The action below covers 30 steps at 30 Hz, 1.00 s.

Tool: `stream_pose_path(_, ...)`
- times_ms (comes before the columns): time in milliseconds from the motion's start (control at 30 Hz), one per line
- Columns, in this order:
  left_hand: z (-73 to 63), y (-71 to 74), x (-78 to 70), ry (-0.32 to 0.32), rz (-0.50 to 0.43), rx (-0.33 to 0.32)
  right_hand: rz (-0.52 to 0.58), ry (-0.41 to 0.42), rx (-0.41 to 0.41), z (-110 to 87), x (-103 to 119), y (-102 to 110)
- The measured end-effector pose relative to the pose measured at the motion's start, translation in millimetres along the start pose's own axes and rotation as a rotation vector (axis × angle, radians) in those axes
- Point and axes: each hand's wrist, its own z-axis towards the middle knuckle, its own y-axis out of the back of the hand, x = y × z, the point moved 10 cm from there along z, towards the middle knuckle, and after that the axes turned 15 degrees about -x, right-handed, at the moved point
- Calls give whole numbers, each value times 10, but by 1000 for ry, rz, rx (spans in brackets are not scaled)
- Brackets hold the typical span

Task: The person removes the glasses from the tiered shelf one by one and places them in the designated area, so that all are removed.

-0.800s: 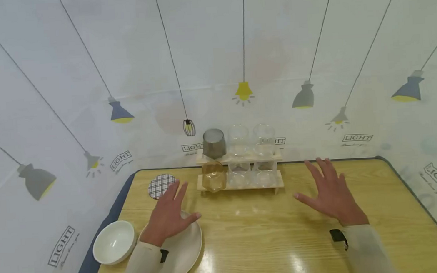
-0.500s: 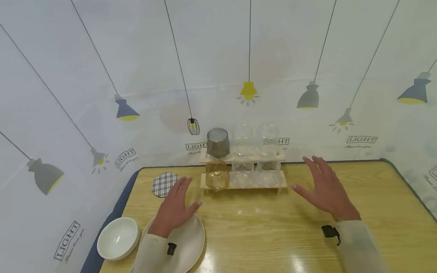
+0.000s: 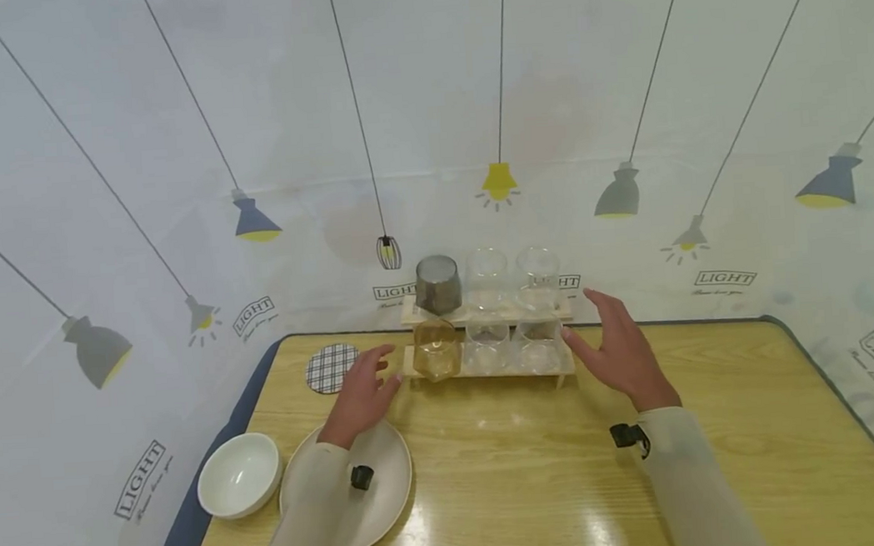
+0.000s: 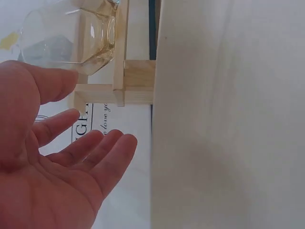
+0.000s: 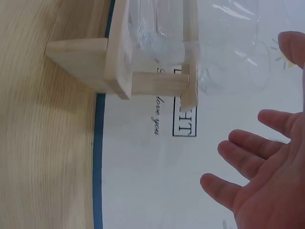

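A two-tier wooden rack (image 3: 503, 372) stands at the back of the table, bearing several glasses. On its lower tier sit an amber glass (image 3: 437, 352) at the left and clear glasses (image 3: 538, 349) beside it. The upper tier carries a grey glass (image 3: 438, 285) and more clear ones (image 3: 487, 280). My left hand (image 3: 362, 399), empty with fingers loosely bent, is just left of the rack, near the amber glass. My right hand (image 3: 624, 357) is at the rack's right end, empty, thumb toward the nearest clear glass. In the right wrist view its fingers (image 5: 243, 160) are spread beside the rack.
Beneath my left forearm lies a large pale plate (image 3: 390, 493), with a white bowl (image 3: 239, 475) to its left. A round checked coaster (image 3: 330, 368) rests behind the plate. A lamp-printed curtain (image 3: 426, 98) rises behind the wooden table (image 3: 510, 486).
Both hands have moved inward to the rack, the right one leftward and the left one rightward. The view has shifted slightly. Glasses and rack stay in place.
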Motion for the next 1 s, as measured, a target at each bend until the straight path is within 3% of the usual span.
stream_pose_path(133,70,-89,72,68,-42,6,49,-15,-10,131,20,-76)
stream_pose_path(367,154,-304,237,183,-139,37,161,-112,1,381,29,-197)
stream_pose_path(633,157,-432,261,308,-278,46,299,-164,50,626,45,-386)
stream_pose_path(1000,250,-472,260,352,-265,38,274,-165,70,686,33,-465)
